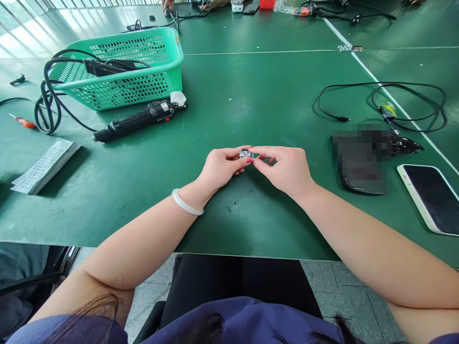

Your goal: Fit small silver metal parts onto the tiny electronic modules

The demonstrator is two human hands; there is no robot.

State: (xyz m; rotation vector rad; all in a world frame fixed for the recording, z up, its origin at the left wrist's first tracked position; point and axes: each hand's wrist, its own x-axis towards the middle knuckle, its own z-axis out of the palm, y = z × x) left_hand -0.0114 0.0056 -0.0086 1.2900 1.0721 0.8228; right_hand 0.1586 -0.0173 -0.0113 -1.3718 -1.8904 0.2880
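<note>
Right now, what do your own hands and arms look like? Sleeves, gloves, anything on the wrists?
No gloves. Left hand: smooth white bangle at the wrist, red polish on the thumbnail. Right hand: nothing on the wrist. Short purple-blue sleeves, forearms uncovered. No markings visible.

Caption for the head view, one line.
Left hand and right hand hold a small metallic-looking part over a green table, screwdriver-like tool beside a basket.
</note>
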